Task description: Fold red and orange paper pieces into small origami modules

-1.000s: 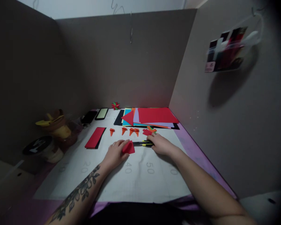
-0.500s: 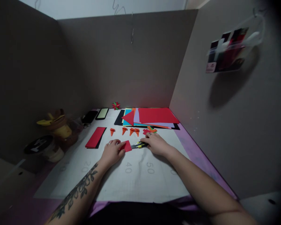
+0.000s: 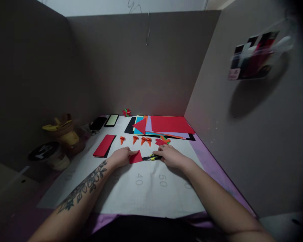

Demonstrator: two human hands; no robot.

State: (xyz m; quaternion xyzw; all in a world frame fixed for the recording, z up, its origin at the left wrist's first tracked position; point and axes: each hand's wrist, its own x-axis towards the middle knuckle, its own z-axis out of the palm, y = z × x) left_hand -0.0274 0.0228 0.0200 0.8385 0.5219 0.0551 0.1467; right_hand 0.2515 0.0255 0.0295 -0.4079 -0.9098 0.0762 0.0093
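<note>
A small red paper square (image 3: 136,158) lies at the middle of the white mat. My left hand (image 3: 120,156) is at its left edge, index finger stretched over the paper and the other fingers curled; the thumb is hard to make out. Just right of the square, my right hand (image 3: 169,155) grips a slim black-and-yellow cutting tool (image 3: 153,157). Its narrow end points left at the paper's edge; whether it is a cutter or scissors I cannot tell. Beyond the right hand lie red, orange and green paper pieces (image 3: 163,140). Several folded orange paper pieces (image 3: 135,139) stand in a row behind the square.
A stack of coloured sheets (image 3: 171,124) lies at the back right. To the left are red and black paper strips (image 3: 104,146), a phone (image 3: 111,120), a pot of tools (image 3: 65,132) and a lidded tub (image 3: 47,154). A folded paper star (image 3: 126,112) sits by the back wall.
My left hand has shifted left, uncovering more of the red square. The tool stays in my right hand at the paper's right edge. The view has turned slightly.
</note>
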